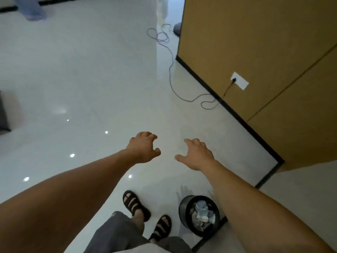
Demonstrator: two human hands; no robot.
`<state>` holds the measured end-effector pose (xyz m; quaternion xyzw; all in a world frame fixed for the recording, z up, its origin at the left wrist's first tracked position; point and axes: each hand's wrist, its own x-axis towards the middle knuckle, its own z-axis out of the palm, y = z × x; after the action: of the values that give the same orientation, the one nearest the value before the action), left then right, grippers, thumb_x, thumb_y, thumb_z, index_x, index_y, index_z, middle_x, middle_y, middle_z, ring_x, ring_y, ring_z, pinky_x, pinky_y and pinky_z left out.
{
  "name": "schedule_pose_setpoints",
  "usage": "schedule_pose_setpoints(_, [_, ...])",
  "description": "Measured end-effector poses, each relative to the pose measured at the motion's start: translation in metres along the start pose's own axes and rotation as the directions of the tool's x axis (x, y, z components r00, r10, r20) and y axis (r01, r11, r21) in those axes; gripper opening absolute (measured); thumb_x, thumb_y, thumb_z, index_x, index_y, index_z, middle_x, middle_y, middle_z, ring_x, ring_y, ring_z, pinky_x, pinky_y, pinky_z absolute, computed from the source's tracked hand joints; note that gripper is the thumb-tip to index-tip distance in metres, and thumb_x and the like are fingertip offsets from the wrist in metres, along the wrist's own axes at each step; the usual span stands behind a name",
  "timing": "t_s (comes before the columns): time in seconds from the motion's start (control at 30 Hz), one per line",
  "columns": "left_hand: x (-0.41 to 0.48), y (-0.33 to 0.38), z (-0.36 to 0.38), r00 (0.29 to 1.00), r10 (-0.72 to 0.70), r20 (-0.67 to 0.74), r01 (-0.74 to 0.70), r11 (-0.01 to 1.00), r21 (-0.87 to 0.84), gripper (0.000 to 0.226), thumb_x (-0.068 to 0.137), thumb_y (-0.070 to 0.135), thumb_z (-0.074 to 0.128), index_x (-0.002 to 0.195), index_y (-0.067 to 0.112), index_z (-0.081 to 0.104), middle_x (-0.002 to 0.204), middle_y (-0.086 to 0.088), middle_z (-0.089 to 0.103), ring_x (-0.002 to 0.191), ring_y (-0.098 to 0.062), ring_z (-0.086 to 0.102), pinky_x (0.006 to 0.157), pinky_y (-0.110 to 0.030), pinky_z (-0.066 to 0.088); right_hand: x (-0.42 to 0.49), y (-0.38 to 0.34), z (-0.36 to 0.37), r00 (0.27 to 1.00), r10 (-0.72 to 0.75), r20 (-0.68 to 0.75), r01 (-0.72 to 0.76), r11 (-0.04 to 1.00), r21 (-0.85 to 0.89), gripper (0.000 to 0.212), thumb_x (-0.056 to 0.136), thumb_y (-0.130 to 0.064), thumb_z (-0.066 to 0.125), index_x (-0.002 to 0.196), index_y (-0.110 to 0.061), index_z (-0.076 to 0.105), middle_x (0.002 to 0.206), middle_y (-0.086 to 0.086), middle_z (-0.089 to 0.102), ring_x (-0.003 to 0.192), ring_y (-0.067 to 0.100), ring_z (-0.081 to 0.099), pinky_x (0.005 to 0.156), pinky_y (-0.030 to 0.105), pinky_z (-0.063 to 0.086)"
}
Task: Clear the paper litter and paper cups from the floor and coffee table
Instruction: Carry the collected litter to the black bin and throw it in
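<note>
Both arms reach forward over the glossy floor (82,79). The left hand (144,148) and right hand (197,156) hang with loose fingers, grasping nothing. Crumpled paper (201,213) fills the black mesh bin (184,210) near right, beside the sandalled feet (135,204).

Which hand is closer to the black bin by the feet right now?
Right. The right hand is out ahead of the black bin, roughly in line with it; the left hand is farther off, ahead and to its left.
</note>
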<state>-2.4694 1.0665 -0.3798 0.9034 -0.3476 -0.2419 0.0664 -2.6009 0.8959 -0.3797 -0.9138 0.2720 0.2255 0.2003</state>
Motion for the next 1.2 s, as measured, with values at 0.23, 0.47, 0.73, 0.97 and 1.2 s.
schedule_pose_setpoints(0.23, [-0.125,-0.144,-0.034,0.921,-0.354,-0.165,0.33,0.931,-0.156,0.066,0.086,0.05,0.054,0.143,0.021,0.038,0.15,-0.002,0.036,0.139,-0.022,0.029,0.11,-0.044,0.032,-0.014,-0.192,0.025,0.923,-0.373,0.097,0.385,0.903,-0.193,0.086,0.083,-0.067,0.053,0.152,-0.026,0.022,0.153,0.004,0.027,0.138,0.027,0.028,0.105,0.045,0.035])
schedule_pose_setpoints(0.47, [-0.294,-0.306,-0.031,0.727,-0.653,-0.212,0.572,0.747,-0.34,0.065,0.087,0.048,0.054,0.144,0.022,0.037,0.15,-0.002,0.036,0.139,-0.022,0.029,0.11,-0.042,0.031,-0.067,-0.39,0.095,0.78,-0.58,0.237,0.625,0.694,-0.357,0.083,0.085,-0.065,0.052,0.152,-0.024,0.024,0.152,0.005,0.028,0.137,0.027,0.029,0.106,0.045,0.036])
schedule_pose_setpoints(0.73, [-0.486,-0.479,-0.022,0.522,-0.829,-0.199,0.693,0.549,-0.467,0.066,0.087,0.049,0.053,0.144,0.022,0.036,0.15,0.0,0.035,0.138,-0.021,0.029,0.11,-0.04,0.029,-0.162,-0.638,0.201,0.574,-0.759,0.308,0.808,0.464,-0.363,0.081,0.084,-0.065,0.053,0.15,-0.025,0.027,0.151,0.002,0.032,0.136,0.024,0.031,0.103,0.042,0.039])
schedule_pose_setpoints(0.97, [-0.597,-0.599,-0.012,0.338,-0.932,-0.134,0.736,0.35,-0.579,0.067,0.087,0.049,0.053,0.145,0.022,0.035,0.152,-0.001,0.032,0.14,-0.022,0.027,0.111,-0.041,0.028,-0.206,-0.797,0.276,0.437,-0.797,0.417,0.879,0.282,-0.383,0.082,0.084,-0.066,0.053,0.15,-0.025,0.028,0.15,0.002,0.033,0.136,0.024,0.033,0.104,0.041,0.04])
schedule_pose_setpoints(1.2, [-0.667,-0.749,-0.027,0.198,-0.975,-0.1,0.752,0.217,-0.622,0.064,0.088,0.046,0.052,0.145,0.022,0.035,0.151,0.001,0.032,0.14,-0.021,0.025,0.112,-0.04,0.027,-0.202,-0.964,0.356,0.342,-0.775,0.53,0.913,0.143,-0.381,0.083,0.085,-0.065,0.053,0.151,-0.023,0.027,0.151,0.002,0.032,0.136,0.024,0.032,0.106,0.042,0.039])
